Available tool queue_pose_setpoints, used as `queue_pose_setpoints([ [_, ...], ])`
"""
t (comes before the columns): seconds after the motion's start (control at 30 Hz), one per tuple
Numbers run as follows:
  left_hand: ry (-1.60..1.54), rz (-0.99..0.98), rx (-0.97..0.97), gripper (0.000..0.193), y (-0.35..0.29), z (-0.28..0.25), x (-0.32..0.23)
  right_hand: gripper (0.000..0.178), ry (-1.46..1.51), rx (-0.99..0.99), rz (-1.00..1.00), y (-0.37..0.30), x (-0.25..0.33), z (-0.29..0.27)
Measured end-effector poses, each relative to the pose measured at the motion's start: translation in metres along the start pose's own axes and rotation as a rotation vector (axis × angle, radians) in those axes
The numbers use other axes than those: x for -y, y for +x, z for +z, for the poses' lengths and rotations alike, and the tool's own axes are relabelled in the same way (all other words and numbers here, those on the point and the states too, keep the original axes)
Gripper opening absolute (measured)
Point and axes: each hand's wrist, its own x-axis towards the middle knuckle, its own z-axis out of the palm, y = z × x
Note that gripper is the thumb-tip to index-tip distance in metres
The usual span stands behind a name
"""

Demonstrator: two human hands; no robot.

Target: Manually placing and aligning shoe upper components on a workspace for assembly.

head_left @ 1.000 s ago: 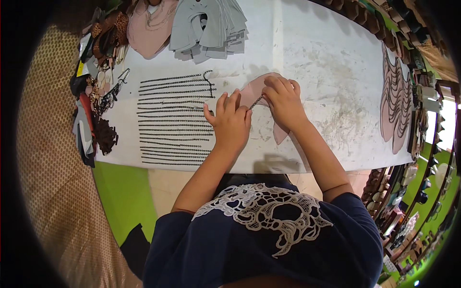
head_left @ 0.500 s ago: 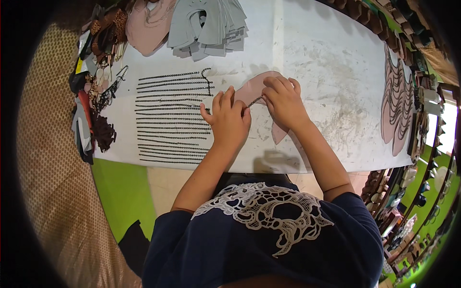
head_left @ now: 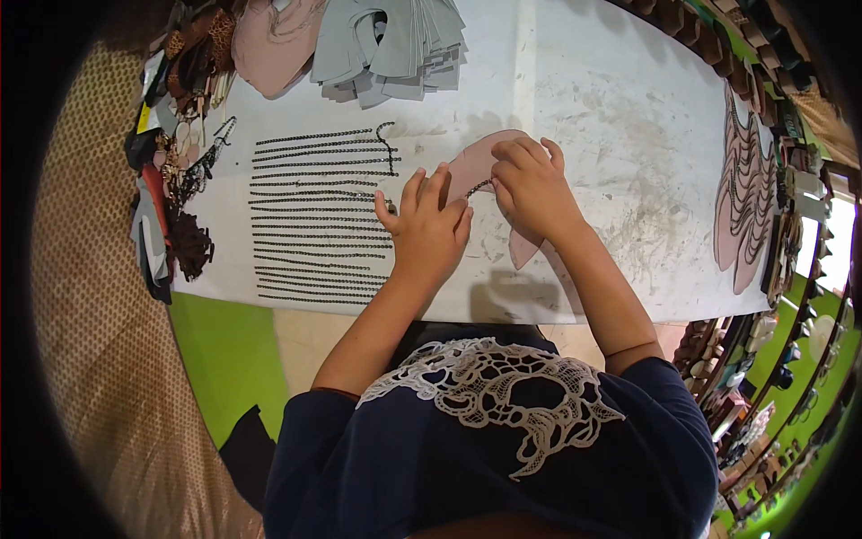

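A pink curved cut-out piece [head_left: 476,163] lies on the table under my hands. Across it runs a short dark beaded chain [head_left: 479,187]. My right hand [head_left: 537,193] is closed over the chain's right part, fingers bent down onto the pink piece and hiding that end. Beside the chain's left end is my left hand [head_left: 424,232], its outer fingers spread. Its index fingertip and thumb are close to the chain end but seem apart from it. Left of that hand, several dark beaded chains [head_left: 314,205] lie in roughly parallel rows, with one hooked strand [head_left: 391,148] at their upper right.
Grey cut sheets [head_left: 395,54] are stacked at the back, next to pink pieces [head_left: 274,45]. Mixed trimmings [head_left: 189,180] line the table's left edge. Pink pieces with chains on them [head_left: 741,198] lie at the right. Crowded shelves [head_left: 754,395] stand beyond the right edge.
My left hand has loosened from the chain's left end, its index finger and thumb shifting slightly down and right. The right hand stays almost where it was on the chain.
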Motion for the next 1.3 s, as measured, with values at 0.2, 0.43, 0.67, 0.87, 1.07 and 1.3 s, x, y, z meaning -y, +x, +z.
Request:
queue_pose_setpoints([
  [0.2, 0.055, 0.054, 0.006, 0.019, -0.012, 0.003, 0.008, 0.007, 0.007, 0.024, 0.004, 0.000, 0.000, -0.003],
  [0.43, -0.083, -0.074, 0.102, 0.025, -0.011, 0.001, 0.006, 0.005, 0.020, 0.005, 0.002, -0.002, 0.000, 0.000],
  [0.67, -0.067, 0.000, 0.046, 0.032, -0.010, 0.002, 0.010, 0.005, 0.014, 0.023, 0.010, -0.003, 0.002, -0.001],
  [0.87, 0.029, 0.082, 0.063, 0.034, -0.007, 0.004, 0.009, 0.006, -0.008, 0.014, 0.018, -0.003, 0.004, -0.002],
  [1.07, 0.091, 0.108, 0.044, 0.034, -0.008, 0.008, 0.009, 0.006, -0.010, -0.017, 0.013, -0.004, 0.005, -0.001],
  [1.3, 0.179, 0.116, 0.050, 0.033, -0.010, 0.010, 0.007, 0.003, -0.018, -0.004, 0.009, -0.005, 0.007, -0.001],
])
